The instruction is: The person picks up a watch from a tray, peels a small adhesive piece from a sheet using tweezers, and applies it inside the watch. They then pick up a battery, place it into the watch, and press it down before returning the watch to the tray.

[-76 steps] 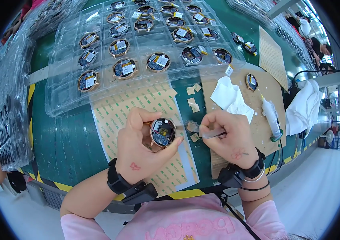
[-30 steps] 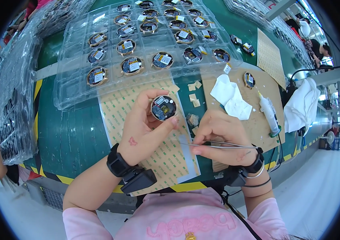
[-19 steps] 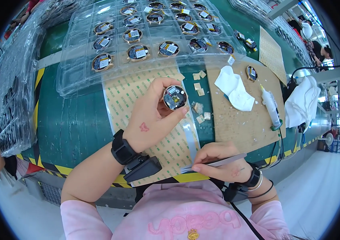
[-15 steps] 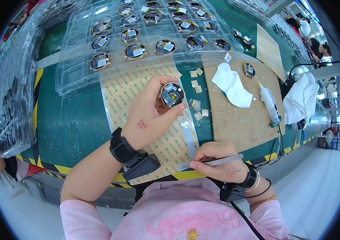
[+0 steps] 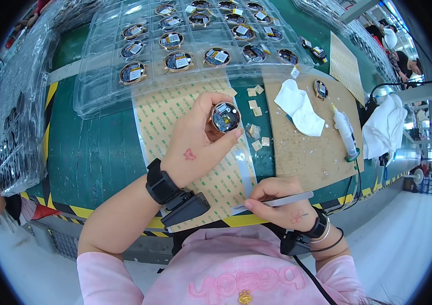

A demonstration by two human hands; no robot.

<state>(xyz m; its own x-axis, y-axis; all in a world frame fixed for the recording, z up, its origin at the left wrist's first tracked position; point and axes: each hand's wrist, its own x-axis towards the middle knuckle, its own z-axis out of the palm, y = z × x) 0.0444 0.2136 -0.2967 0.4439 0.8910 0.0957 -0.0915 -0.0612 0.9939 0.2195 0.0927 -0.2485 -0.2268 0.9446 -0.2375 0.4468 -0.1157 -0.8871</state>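
My left hand (image 5: 195, 145) grips a round watch case (image 5: 225, 117) by its rim, thumb on one side and fingers curled on the other. The case's open face shows circuit parts inside. In my right hand (image 5: 279, 204) a pair of metal tweezers (image 5: 297, 199) is pinched, its tips pointing left, low over the edge of a sheet of adhesive pieces (image 5: 162, 114). That tan sheet with green print lies under both hands. Whether the tips touch the sheet I cannot tell.
A clear plastic tray (image 5: 91, 94) with several watch cases stands at the back. Square tan backing bits (image 5: 253, 104) lie beside the sheet. On a brown board (image 5: 297, 157) are a white cloth (image 5: 299, 109), another watch case (image 5: 320, 89) and a white pen-like tool (image 5: 345, 133) with a cord.
The whole view has shifted slightly, so everything appears a little farther right. Both hands keep their grips and nearly the same places over the sheet.
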